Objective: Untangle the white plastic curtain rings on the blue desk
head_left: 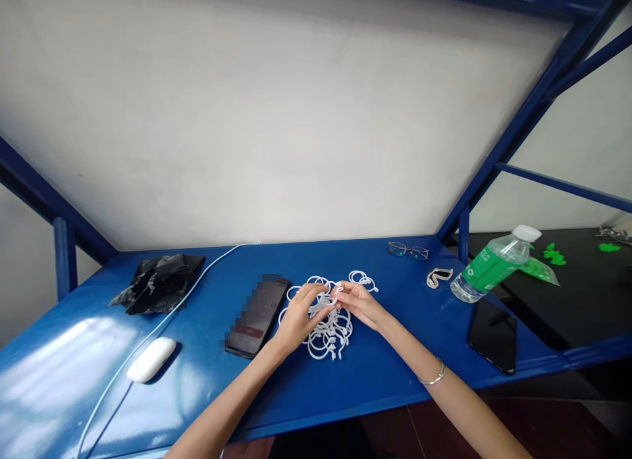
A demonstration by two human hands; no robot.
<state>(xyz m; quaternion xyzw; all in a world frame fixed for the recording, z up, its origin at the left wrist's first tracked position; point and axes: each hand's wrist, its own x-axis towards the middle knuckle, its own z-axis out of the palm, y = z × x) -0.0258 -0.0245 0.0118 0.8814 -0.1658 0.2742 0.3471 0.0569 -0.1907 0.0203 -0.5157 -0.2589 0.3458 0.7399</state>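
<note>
My left hand (298, 315) and my right hand (362, 303) meet above a pile of thin white open rings (332, 328) with knobbed ends. Between the fingertips of both hands is one white ring (338, 292), pinched by the right thumb and fingers and by the left thumb and fingers. Part of it is hidden behind the fingers. The left hand also covers part of the pile. Just beyond the right hand lie a few separate white rings (359, 274) on the blue table.
A phone (257, 314) lies left of the pile, with a white mouse (152, 359), a pale cable (165, 321) and a black plastic bag (160, 284) farther left. At right are glasses (409, 251), a watch-like band (438, 277), a tilted water bottle (488, 268) and a dark phone (492, 336).
</note>
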